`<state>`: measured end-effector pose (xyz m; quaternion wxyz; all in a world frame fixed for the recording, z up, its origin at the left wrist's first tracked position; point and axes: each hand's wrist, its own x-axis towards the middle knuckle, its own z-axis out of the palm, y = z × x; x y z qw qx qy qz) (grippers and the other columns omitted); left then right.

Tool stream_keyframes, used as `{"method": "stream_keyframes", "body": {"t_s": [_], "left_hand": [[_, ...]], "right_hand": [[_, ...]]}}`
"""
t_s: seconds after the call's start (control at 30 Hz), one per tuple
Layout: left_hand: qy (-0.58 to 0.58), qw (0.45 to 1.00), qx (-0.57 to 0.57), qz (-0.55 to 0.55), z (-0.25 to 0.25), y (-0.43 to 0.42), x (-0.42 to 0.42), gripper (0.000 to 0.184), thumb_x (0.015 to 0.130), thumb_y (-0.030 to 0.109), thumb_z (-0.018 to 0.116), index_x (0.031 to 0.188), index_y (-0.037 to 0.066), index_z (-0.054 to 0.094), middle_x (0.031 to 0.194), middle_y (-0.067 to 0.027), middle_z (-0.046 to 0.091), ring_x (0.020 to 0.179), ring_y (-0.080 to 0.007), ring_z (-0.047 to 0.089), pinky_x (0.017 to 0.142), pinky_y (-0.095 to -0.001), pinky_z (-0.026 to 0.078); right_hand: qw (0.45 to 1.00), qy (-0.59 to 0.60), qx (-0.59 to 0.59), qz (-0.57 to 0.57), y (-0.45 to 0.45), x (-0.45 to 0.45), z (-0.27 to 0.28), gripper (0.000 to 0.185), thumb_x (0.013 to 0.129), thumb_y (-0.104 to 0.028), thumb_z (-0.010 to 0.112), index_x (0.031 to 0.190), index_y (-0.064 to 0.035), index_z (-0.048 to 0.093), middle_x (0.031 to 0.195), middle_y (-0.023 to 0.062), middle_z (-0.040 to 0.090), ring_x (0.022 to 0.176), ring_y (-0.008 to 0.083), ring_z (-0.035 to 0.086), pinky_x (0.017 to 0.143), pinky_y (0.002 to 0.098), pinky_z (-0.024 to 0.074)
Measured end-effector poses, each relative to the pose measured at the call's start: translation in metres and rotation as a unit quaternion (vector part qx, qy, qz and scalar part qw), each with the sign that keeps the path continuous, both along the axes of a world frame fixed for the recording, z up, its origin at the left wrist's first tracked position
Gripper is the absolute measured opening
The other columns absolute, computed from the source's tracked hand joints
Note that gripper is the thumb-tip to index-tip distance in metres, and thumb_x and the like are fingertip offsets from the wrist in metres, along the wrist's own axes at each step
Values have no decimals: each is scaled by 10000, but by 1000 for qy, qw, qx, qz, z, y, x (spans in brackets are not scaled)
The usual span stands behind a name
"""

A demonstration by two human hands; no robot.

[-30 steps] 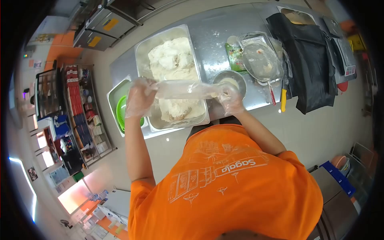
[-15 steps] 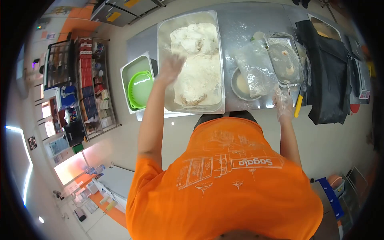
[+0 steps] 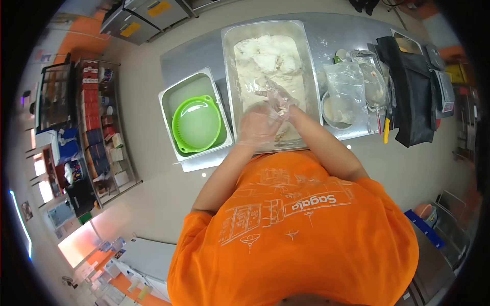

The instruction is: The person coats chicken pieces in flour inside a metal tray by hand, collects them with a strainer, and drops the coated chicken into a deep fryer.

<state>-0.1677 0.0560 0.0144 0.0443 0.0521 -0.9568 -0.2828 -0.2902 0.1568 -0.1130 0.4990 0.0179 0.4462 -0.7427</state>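
My right hand (image 3: 279, 103), in a clear plastic glove, hangs over a long metal tray (image 3: 228, 61) with its fingers stretched apart. Close beside it, overlapping near the base of the hand, is my left hand (image 3: 255, 126), smeared by motion; its fingers are hard to make out. Whether the two hands touch I cannot tell. White flour (image 3: 268, 53) fills much of the tray, heaped and lumpy at the far end. A small brownish patch (image 3: 282, 133) shows at the near end, partly hidden by the hands.
Left of the tray, a green basket (image 3: 196, 125) sits in a smaller metal pan (image 3: 166, 102). To the right are a bowl (image 3: 334, 115), a plastic bag (image 3: 346, 84), a floury container (image 3: 375, 89), a yellow-handled tool (image 3: 387, 130) and a black bag (image 3: 411, 92).
My right hand has left the plastic bag's side and come over the tray. My left hand has moved nearer and rightward, beside it. The view has shifted slightly.
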Motion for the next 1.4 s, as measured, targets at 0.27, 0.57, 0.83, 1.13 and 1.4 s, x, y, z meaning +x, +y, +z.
{"method": "stream_keyframes", "body": {"t_s": [0.27, 0.57, 0.83, 1.13, 1.4], "left_hand": [[82, 985, -21, -149, -57, 5, -1, 281, 873, 338, 570, 856, 61, 618, 742, -155, 616, 677, -354, 633, 568, -444, 512], [156, 911, 75, -374, -36, 13, 4, 157, 853, 241, 565, 929, 113, 615, 811, -91, 609, 699, -266, 630, 557, -399, 520], [63, 986, -54, -142, -34, 6, 15, 186, 827, 324, 624, 921, 165, 643, 818, -78, 605, 700, -229, 633, 453, -376, 487], [-90, 983, 120, -103, -67, 31, -4, 307, 846, 358, 620, 925, 64, 655, 770, -146, 653, 720, -325, 650, 626, -422, 530], [-262, 914, 105, -292, -64, 10, -18, 328, 870, 383, 616, 950, 67, 661, 983, -223, 644, 927, -368, 629, 775, -446, 512]], "right_hand": [[985, -36, -127, -114, -16, 23, 12, 675, 968, -514, 390, 1523, -171, 214, 1579, 67, 216, 1415, 298, 275, 1106, 499, 270], [975, 97, -93, -176, 3, 32, 6, 659, 968, -430, 444, 1500, -95, 248, 1519, 155, 307, 1399, 302, 304, 1117, 432, 286], [846, 369, 381, -46, 8, 25, 8, 684, 959, -355, 529, 1491, -29, 248, 1455, 207, 399, 1373, 280, 371, 1101, 402, 329], [940, 268, 170, -125, 0, 10, 9, 677, 954, -200, 585, 1487, 16, 228, 1403, 198, 470, 1229, 277, 540, 1002, 349, 447], [-345, -666, -553, -364, 45, 14, -95, 533, 1016, -276, 364, 1497, -66, 265, 1552, 153, 258, 1329, 225, 400, 1085, 348, 343]]}}
